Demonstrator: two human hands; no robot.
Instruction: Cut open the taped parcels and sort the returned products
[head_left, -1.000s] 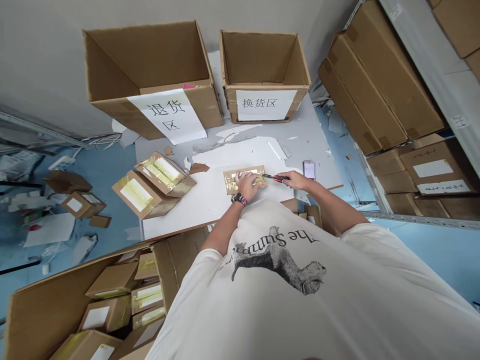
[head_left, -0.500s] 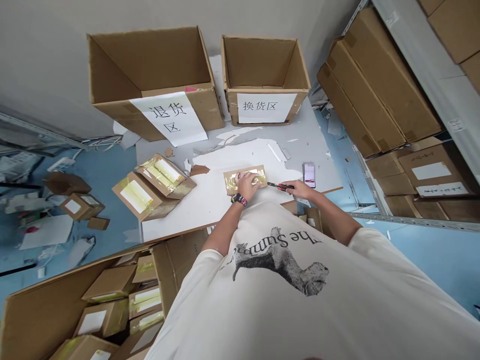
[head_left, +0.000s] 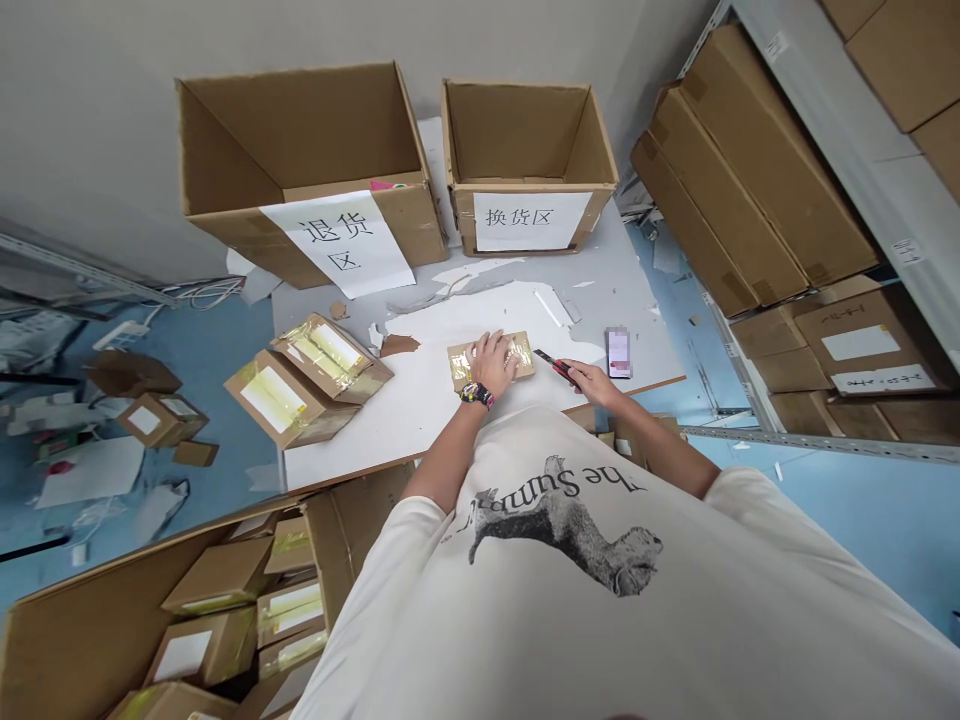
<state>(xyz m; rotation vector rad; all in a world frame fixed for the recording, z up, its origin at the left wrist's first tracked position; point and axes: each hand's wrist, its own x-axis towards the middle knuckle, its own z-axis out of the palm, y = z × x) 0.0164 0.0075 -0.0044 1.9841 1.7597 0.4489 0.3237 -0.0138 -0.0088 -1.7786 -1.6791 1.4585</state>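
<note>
A small cardboard box (head_left: 522,355) wrapped in yellowish tape lies on the white-covered table (head_left: 442,410) in front of me. My left hand (head_left: 491,362) lies on top of it with the fingers spread, pressing it down. To its right, my right hand (head_left: 589,383) is closed around a red and black utility knife (head_left: 559,368). The dark blade points up and left toward the box's right end, a little apart from it. A phone (head_left: 619,353) with a lit screen rests beyond my right hand.
Two taped boxes (head_left: 300,385) sit at the table's left. Two large open cartons with paper signs, a left carton (head_left: 420,215) and a right carton (head_left: 465,215), stand at the back. Below left is a big carton (head_left: 90,630) of parcels. Shelving (head_left: 825,110) with boxes rises right.
The knife's blade has moved off the box's right end and now tilts more steeply. My right hand has shifted slightly down. My left hand stays on the box, fingers more spread.
</note>
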